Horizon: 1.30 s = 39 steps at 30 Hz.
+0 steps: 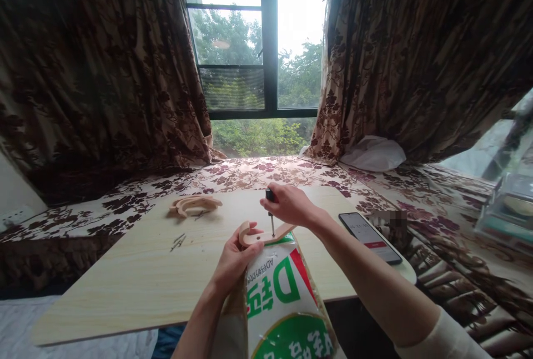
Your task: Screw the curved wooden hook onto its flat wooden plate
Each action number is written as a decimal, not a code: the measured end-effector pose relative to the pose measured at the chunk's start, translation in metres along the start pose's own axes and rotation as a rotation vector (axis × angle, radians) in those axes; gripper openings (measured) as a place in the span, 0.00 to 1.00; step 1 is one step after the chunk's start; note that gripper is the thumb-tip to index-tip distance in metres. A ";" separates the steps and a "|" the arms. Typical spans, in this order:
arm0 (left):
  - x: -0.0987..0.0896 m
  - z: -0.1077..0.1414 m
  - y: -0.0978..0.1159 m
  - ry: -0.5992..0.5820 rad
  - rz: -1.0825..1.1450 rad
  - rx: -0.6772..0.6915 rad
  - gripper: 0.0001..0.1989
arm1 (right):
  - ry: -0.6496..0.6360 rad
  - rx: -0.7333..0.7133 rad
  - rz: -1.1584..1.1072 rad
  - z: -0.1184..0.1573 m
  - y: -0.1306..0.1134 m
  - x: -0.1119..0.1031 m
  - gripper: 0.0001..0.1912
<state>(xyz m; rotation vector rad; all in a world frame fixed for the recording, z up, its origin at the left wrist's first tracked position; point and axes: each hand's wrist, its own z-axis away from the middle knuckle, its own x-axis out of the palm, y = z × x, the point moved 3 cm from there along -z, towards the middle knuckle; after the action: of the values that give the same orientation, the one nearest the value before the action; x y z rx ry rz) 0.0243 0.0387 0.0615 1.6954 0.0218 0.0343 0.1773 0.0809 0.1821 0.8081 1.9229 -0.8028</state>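
My right hand (291,203) is closed around the dark handle of a screwdriver (270,220), which stands nearly upright. Its tip meets a curved pale wooden piece (264,237) with a dark hole in it. With thumb and fingers, my left hand (239,251) grips the left, curled end of that piece. Beneath the wood lies a white and green printed package (277,292), reaching over the table's front edge toward me. Whether a screw sits under the tip is too small to tell.
On the light wooden table (166,287) are more curved wooden pieces (195,205) and several screws (177,241) at the left. A phone (368,237) lies at the right edge. Behind are a floral-covered ledge (250,173), a white bag (375,153), curtains and a window.
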 end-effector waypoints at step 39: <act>-0.002 -0.005 -0.007 0.026 -0.030 0.053 0.33 | -0.084 -0.058 0.165 0.002 -0.002 -0.011 0.10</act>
<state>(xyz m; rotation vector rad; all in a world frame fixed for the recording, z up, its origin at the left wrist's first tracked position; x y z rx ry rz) 0.0217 0.0447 0.0552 1.7478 0.0680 0.0336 0.1809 0.0756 0.1911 0.8719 1.7716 -0.6678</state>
